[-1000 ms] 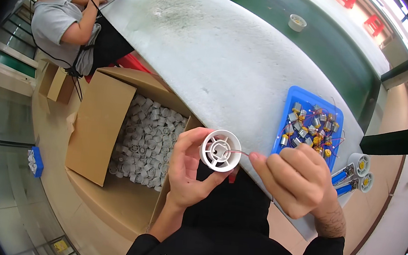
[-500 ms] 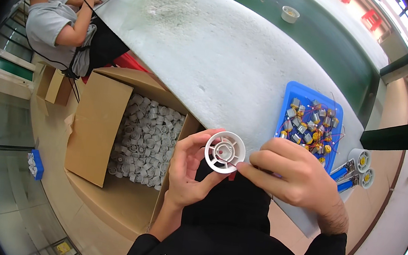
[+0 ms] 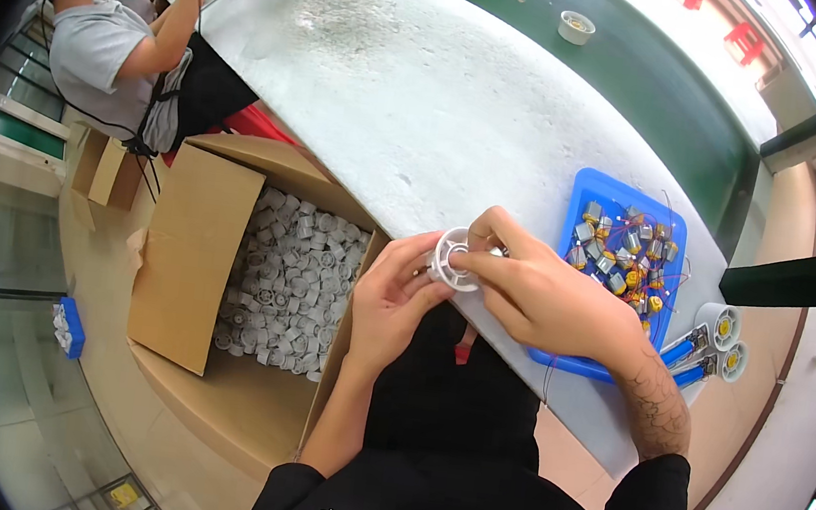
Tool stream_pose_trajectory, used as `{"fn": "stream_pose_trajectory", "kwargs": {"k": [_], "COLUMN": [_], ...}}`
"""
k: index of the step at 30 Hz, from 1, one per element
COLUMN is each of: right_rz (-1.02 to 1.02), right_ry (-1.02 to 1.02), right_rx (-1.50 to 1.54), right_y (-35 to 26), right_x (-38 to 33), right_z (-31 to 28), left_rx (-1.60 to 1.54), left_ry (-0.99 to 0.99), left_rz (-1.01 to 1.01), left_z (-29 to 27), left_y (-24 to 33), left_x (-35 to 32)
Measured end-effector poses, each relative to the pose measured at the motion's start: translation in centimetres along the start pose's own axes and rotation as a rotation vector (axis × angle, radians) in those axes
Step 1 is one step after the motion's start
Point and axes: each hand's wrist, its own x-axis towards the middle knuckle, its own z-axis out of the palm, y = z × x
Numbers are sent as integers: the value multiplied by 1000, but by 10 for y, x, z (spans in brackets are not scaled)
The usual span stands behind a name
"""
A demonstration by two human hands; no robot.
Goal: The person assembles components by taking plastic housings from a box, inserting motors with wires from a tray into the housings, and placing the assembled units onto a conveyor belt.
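Pale grey tabletop (image 3: 425,106) carries a blue tray (image 3: 586,190) of small motors near its right edge, while at the near edge the left hand (image 3: 392,304) cups a white round plastic housing (image 3: 453,257) and the right hand (image 3: 544,296) pinches something into its centre, fitting seemingly unfinished.

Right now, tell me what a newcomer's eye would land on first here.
Both hands meet at centre over the table edge: the left hand and right hand grip a white round plastic part. To their right sits a blue tray of small motors; lower left, an open cardboard box holds many white parts.
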Motion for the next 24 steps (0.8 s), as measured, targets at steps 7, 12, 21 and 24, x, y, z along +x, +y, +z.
{"fn": "stream_pose_trajectory", "kwargs": {"k": [7, 12, 21, 24], "right_rz": [52, 11, -36, -107], "right_ry": [194, 128, 190, 238], "right_rx": [178, 131, -56, -136], "right_y": [18, 12, 4, 4], "right_x": [14, 16, 18, 17], "right_z": [8, 4, 15, 17], "left_rx": [166, 404, 486, 563], "left_ry": [135, 158, 257, 246], "left_rz": [55, 104, 251, 264], "left_z": [-4, -27, -9, -14], "left_y": [-3, 2, 8, 7], "left_x": [5, -6, -9, -11]}}
